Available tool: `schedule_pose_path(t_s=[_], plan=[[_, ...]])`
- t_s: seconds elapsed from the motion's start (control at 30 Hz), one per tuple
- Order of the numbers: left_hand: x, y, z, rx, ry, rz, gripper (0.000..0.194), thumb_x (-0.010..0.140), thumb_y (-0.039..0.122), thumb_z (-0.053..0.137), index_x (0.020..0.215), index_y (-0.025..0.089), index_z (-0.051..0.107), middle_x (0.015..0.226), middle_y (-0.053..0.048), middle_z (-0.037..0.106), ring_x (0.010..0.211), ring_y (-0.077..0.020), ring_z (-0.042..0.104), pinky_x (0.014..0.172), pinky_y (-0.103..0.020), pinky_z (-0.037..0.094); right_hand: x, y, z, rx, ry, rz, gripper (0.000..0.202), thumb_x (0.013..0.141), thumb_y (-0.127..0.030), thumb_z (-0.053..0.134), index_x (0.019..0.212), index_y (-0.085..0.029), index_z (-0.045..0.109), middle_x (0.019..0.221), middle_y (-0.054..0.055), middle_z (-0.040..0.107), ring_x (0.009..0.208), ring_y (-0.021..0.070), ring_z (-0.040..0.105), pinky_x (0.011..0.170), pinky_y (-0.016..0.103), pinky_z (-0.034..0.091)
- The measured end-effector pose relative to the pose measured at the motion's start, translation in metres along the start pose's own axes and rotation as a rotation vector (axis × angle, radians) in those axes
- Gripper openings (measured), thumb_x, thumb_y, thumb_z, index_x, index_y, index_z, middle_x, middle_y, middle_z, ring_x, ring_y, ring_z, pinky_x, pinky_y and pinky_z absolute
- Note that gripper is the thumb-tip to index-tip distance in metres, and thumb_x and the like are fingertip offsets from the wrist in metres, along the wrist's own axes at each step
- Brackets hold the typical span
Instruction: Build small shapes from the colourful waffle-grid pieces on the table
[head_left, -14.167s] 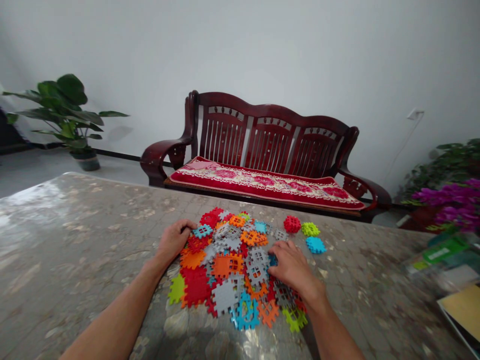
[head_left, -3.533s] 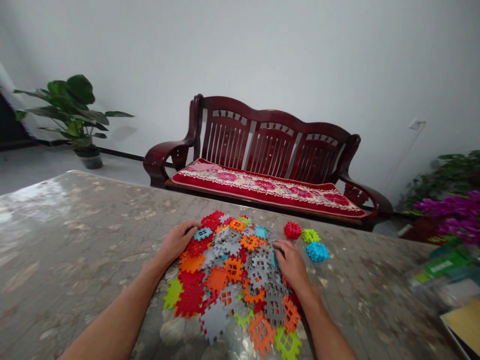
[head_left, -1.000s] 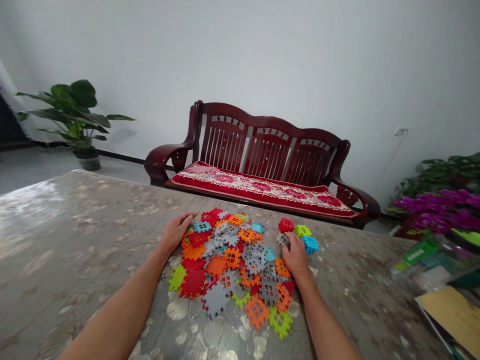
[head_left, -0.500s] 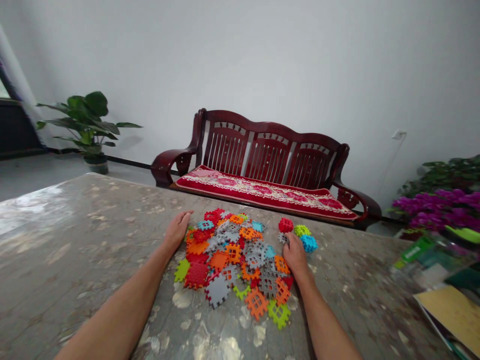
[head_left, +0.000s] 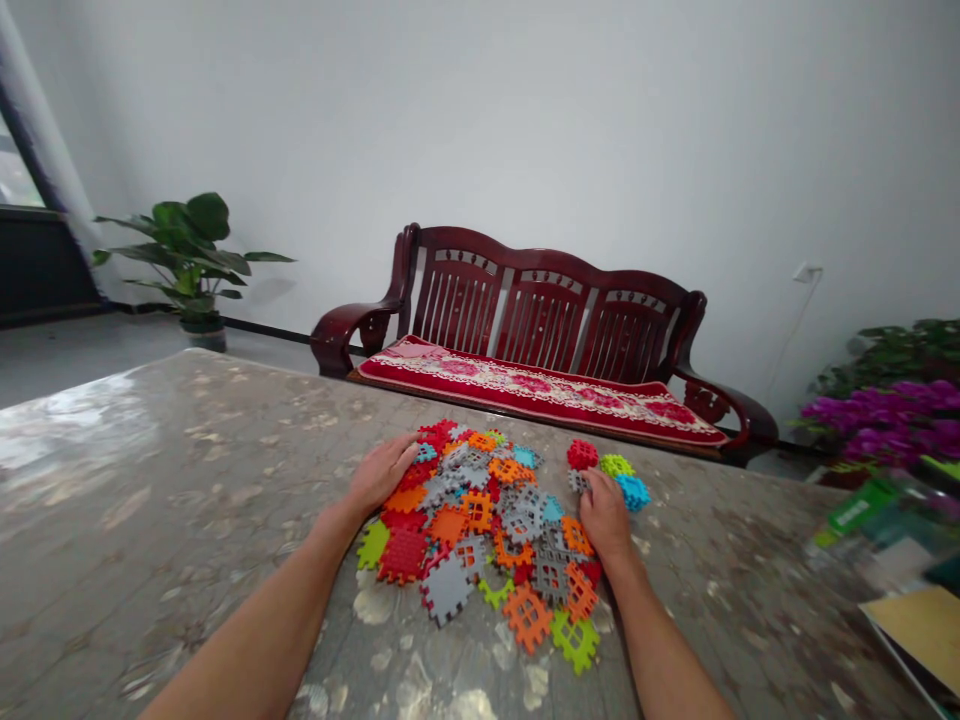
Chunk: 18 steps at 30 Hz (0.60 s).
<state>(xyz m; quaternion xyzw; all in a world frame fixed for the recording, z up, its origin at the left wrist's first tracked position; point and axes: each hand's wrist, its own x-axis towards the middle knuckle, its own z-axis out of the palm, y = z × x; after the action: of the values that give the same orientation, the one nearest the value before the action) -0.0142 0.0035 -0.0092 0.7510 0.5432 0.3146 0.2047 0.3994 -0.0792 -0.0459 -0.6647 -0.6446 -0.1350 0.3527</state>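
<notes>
While the marbled surface [head_left: 150, 480] fills the lower view, a red wooden sofa [head_left: 540, 350] sits at 12 o'clock beyond it. Heaped mid-surface lies the pile of toy tiles [head_left: 480, 520], orange, grey, red, green. Left hand [head_left: 384, 470] lies flat, fingers together, on the pile's 10 o'clock edge. Right hand [head_left: 606, 515] rests at 3 o'clock, fingertips pinching a grey tile [head_left: 579, 481]. Just past it at 1 o'clock: red stack [head_left: 582, 454], green stack [head_left: 616, 465], blue stack [head_left: 634, 491].

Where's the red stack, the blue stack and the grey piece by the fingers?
red stack [head_left: 582, 454], head view, its top.
blue stack [head_left: 634, 491], head view, its top.
grey piece [head_left: 578, 481], head view, its middle.
</notes>
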Motion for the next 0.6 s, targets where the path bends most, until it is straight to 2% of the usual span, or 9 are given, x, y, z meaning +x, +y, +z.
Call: schedule_pose_path(t_s=[0.2,0.33,0.47,0.6], plan=[[-0.002,0.002,-0.003,0.041,-0.045,0.006,0.061,0.093,0.05,0.027,0.134,0.021,0.062,0.137,-0.006,0.064,0.126,-0.0258,0.058,0.113,-0.043,0.037,-0.001,-0.011,-0.008,0.01,-0.022,-0.07,0.036,0.087,-0.012,0.041,0.109,-0.016,0.069,0.116,0.013,0.067,0.113,0.0243,0.056,0.104,0.041,0.044],[0.0,-0.003,-0.002,-0.046,0.001,-0.005,0.065,0.092,0.053,0.026,0.132,0.018,0.063,0.136,-0.009,0.065,0.125,-0.0261,0.059,0.112,-0.041,0.039,0.003,-0.019,-0.012,0.007,-0.087,-0.074,0.035,0.085,-0.011,0.044,0.108,-0.019,0.07,0.115,0.01,0.069,0.11,0.0236,0.058,0.102,0.04,0.044],[0.004,-0.01,0.001,-0.114,0.112,-0.082,0.065,0.092,0.05,0.025,0.13,0.012,0.063,0.135,-0.012,0.065,0.125,-0.0261,0.059,0.112,-0.04,0.04,0.019,-0.034,-0.014,-0.045,-0.208,-0.058,0.037,0.084,-0.01,0.048,0.111,-0.02,0.071,0.118,0.009,0.069,0.113,0.0235,0.057,0.103,0.038,0.042],[0.005,-0.013,0.003,-0.122,0.144,-0.1,0.059,0.091,0.049,0.03,0.126,0.015,0.064,0.13,-0.011,0.068,0.121,-0.0269,0.061,0.109,-0.042,0.042,0.043,-0.058,-0.009,-0.132,-0.415,-0.088,0.04,0.086,-0.012,0.05,0.12,-0.024,0.069,0.134,0.007,0.062,0.125,0.0234,0.051,0.107,0.036,0.037]])
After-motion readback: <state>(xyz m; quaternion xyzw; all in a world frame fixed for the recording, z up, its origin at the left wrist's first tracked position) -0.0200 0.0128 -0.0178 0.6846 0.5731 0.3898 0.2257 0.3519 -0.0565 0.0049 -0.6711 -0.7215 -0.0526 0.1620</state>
